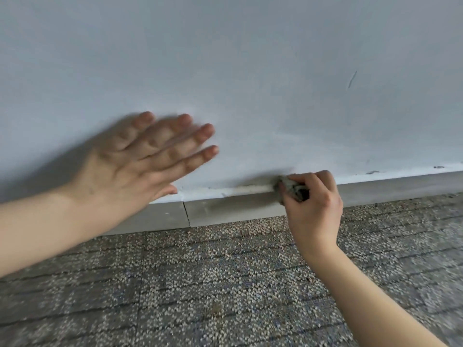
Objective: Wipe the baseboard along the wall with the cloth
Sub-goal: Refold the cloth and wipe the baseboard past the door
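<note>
Carpet floor (200, 284): nearest item, fills the lower half of the frame; speckled grey-beige pile with dark lines in a brick-like pattern.
Right forearm (370, 291): bare, enters from the lower right corner and runs up toward centre right.
Left forearm (37, 226): bare, enters from the left edge and angles up toward the centre.
Right hand (315, 209): centre right, back of the hand toward the camera; grip curled round a wadded cloth, fingers over the top, thumb side below.
Cloth (292, 188): small grey bunched rag, showing at the left of the right hand's fingers, pressed on the upper edge of the baseboard where it meets the wall.
Baseboard (233, 209): flat grey strip between carpet and wall, running from lower left to the right edge of the frame and rising toward the right.
Baseboard joint (186, 214): thin vertical seam left of centre, just below the left thumb.
White strip (240, 190): uneven pale line along the baseboard's top, left of the cloth.
Left hand (130, 166): left of centre, in front of the wall, motion-blurred; grip spread, fingers straight and holding nothing; contact with the wall cannot be told.
Wall (250, 58): pale blue-grey, fills the upper half; the left hand's shadow falls on it.
Wall mark (352, 78): short slanted scratch, upper right.
</note>
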